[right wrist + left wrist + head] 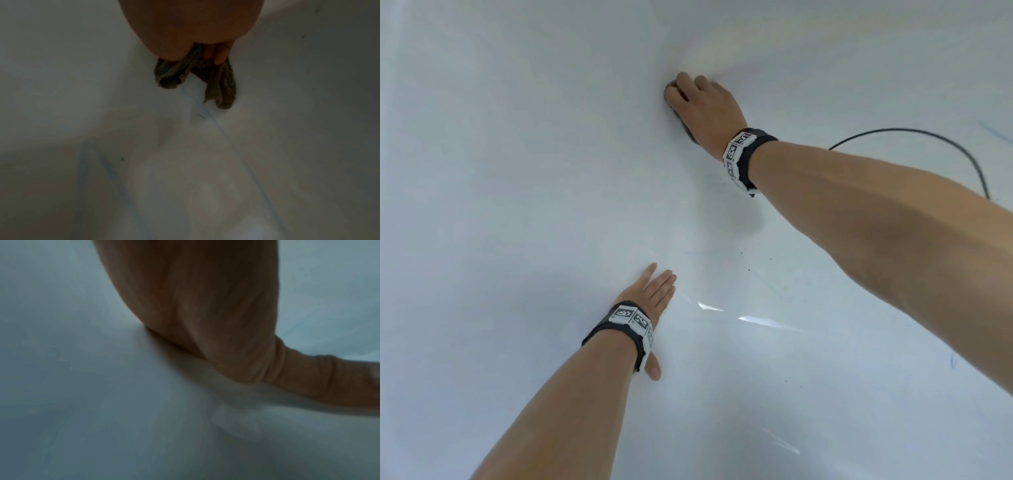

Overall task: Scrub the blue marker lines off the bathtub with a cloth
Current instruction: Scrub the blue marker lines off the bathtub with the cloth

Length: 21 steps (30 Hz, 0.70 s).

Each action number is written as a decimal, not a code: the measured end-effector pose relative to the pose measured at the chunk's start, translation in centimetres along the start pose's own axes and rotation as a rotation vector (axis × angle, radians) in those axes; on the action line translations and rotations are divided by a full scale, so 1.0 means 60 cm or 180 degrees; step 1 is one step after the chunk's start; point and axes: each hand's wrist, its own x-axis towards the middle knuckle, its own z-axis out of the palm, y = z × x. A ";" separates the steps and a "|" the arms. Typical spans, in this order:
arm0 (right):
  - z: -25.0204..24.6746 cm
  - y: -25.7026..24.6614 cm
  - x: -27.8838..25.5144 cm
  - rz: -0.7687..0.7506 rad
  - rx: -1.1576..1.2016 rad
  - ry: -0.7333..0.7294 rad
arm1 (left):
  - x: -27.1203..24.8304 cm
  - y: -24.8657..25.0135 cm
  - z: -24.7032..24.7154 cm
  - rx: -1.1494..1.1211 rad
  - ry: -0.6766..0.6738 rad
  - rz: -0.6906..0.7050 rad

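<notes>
My right hand (pixel 697 99) reaches far into the white bathtub (pixel 517 171) and grips a bunched brown cloth (pixel 686 128), pressing it on the tub surface. In the right wrist view the cloth (pixel 222 84) hangs out from under the palm (pixel 185 24) in two folds, stained blue in one crease. A thin blue marker line (pixel 230 142) runs from the cloth toward the camera, and a fainter smeared blue line (pixel 107 164) lies to its left. My left hand (pixel 654 291) lies flat on the tub with straight fingers, holding nothing; the left wrist view shows the palm (pixel 195 305) and thumb (pixel 329 378).
A black cable (pixel 945 140) loops over the tub at the right behind my right forearm. Short blue marks show at the far right edge (pixel 996 133) and lower right (pixel 952 361). Small dark specks (pixel 748 270) dot the tub between my arms.
</notes>
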 end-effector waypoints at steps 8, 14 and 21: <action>0.033 0.049 -0.112 0.0609 -0.0670 -0.1085 | 0.006 0.000 0.010 0.0009 0.0022 0.0009; 0.015 0.062 -0.133 0.0738 -0.0582 -0.1420 | 0.008 0.000 0.011 -0.0059 0.0003 -0.0009; 0.014 0.093 -0.239 0.1391 -0.0151 -0.1444 | 0.011 0.001 0.014 -0.0061 0.0019 -0.0035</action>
